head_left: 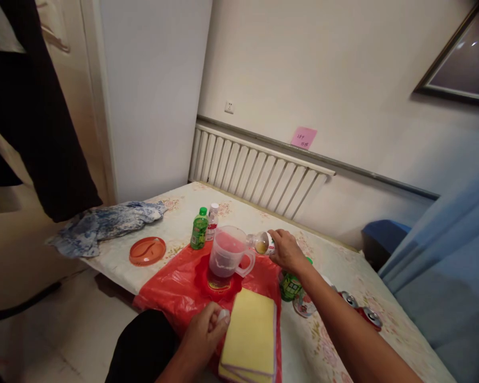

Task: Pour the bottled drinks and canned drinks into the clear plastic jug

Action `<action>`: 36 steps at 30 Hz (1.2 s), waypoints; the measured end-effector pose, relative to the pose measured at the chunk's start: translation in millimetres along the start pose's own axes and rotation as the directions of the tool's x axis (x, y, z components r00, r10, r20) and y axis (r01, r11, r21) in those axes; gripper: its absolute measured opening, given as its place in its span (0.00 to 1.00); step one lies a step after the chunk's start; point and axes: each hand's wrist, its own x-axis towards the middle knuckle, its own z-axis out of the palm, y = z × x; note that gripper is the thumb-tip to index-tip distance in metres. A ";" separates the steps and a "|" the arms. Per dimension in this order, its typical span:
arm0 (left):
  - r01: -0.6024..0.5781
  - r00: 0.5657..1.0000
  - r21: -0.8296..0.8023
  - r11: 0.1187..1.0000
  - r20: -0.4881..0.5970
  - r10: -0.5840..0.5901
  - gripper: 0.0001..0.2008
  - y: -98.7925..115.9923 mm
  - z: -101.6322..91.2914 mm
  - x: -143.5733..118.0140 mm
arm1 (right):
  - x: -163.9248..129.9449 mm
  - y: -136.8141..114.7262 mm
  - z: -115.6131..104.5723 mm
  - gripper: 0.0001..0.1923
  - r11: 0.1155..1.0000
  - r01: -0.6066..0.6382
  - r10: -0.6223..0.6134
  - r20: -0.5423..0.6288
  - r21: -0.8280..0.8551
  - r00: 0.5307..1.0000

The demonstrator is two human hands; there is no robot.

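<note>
Two hands: right (288, 250) grasps tilted bottle (262, 242) over pitcher (228, 252), left (203, 330) pinches white cap (222, 315)

An orange plate (147, 251) sits beside a blue cloth (104, 223).

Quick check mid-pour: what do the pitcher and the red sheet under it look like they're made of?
The pitcher looks like clear, glossy plastic: the reddish liquid shows through its wall. The red sheet looks like thin shiny plastic film, perhaps a bag: it is crinkled, with bright highlights.
</note>
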 end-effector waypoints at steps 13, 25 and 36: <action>0.001 1.000 -0.063 0.998 0.006 -0.001 0.16 -4.3 -3.6 -4.4 | 23.0 -8.7 -11.2 0.22 0.978 0.086 -0.084 0.022 -0.189 0.996; -0.006 1.000 -0.100 0.995 0.003 0.007 0.17 -4.2 -4.4 -5.3 | 37.7 -23.9 -31.5 0.20 0.935 0.219 -0.223 0.019 -0.278 0.975; 0.002 1.000 -0.108 0.994 -0.013 -0.003 0.16 0.1 -3.5 -3.4 | 46.2 -41.4 -40.1 0.13 0.878 0.337 -0.360 -0.005 -0.341 0.933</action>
